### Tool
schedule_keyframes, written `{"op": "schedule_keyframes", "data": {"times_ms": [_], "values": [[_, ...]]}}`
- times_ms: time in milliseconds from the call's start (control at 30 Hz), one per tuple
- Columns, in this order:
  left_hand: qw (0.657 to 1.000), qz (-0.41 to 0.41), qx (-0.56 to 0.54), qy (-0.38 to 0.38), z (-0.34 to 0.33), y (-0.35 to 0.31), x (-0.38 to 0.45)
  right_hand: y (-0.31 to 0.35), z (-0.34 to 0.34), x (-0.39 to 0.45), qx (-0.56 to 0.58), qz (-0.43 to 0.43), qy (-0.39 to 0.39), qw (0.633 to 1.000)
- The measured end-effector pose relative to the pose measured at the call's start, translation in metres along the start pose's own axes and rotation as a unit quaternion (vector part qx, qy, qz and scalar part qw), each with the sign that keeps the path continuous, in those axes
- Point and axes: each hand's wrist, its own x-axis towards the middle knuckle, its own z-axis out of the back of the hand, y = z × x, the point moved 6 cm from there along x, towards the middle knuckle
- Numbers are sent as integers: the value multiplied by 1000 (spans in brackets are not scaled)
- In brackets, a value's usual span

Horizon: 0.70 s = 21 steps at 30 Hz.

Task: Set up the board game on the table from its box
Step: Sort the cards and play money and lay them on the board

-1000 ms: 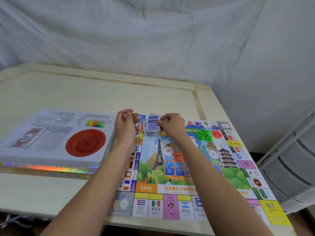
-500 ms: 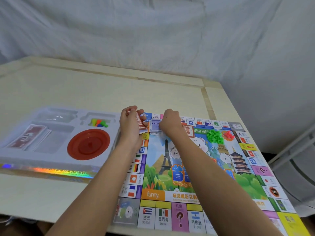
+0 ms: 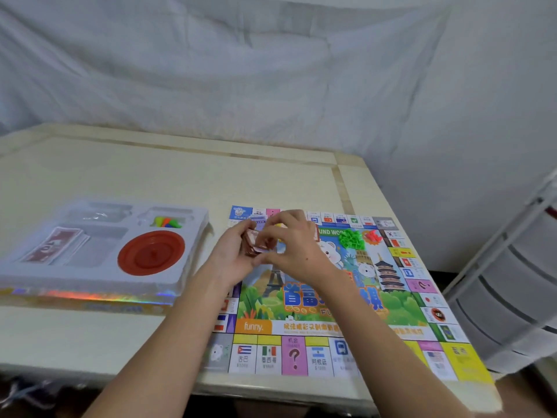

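Over the far left part of the game board [image 3: 325,297], in the head view, the left hand [image 3: 232,257] gripped a reddish card stack [image 3: 254,244], and the right hand [image 3: 295,245], which half a second earlier pressed a purple pile flat, had returned, fingers curled onto it. Dealing probably continued; the box tray [image 3: 193,242] lay just left.

Box tray [image 3: 193,236] left of game board [image 3: 331,327], both on table [image 3: 150,176], house pieces [image 3: 351,238] on board

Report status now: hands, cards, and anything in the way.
Left hand shut on cards, right hand picking at them. Both above the board. Green houses lie right of the hands; nothing blocks.
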Motion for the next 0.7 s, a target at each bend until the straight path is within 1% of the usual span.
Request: {"op": "schedule_keyframes", "data": {"times_ms": [67,133,200,267,300,367,400,433,567,700], "values": [[999,13,12,51,-6,9,-7,-3,9,-9,4,-28,-41,999],[996,18,19,88,-7,15,-14,-8,15,-17,-5,-54,-53,997],[993,-1,59,101,-4,19,-18,-13,18,-27,3,-91,-31,995],[986,-31,133,92,-2,22,-22,-19,20,-36,67,-156,-24,985],[983,-44,165,72,2,24,-22,-23,21,-41,118,-201,-34,972],[972,-68,222,36,7,27,-23,-30,20,-52,222,-303,-46,926],[966,-76,244,28,7,29,-23,-34,18,-59,258,-342,-46,902],[963,-80,255,26,7,32,-23,-39,16,-64,274,-366,-47,888],[971,-74,226,24,7,37,-25,-44,18,-75,316,-391,-74,861],[966,-103,238,13,12,36,-21,-42,19,-74,335,-391,-78,854]]}}
